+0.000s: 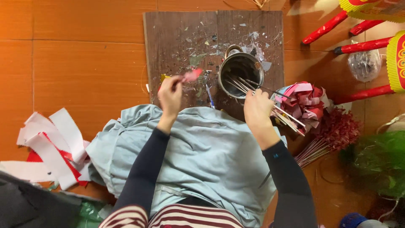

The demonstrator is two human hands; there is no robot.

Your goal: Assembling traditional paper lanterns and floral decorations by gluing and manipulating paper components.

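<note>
Several thin sticks (253,86) slant up-left into the pot (241,75), pinched in the right hand (258,110)'s grip.

Dark navy long sleeves (143,177), maroon-and-white striped top (177,216), bare hands (170,96)

No packages, labels, signs, screens.

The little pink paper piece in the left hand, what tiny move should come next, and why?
Probably bring the little pink paper piece across to a thin stick. The left hand pinches it above the paint-flecked wooden board, while the right hand grips a bundle of sticks dipped in the round metal pot close by.
</note>
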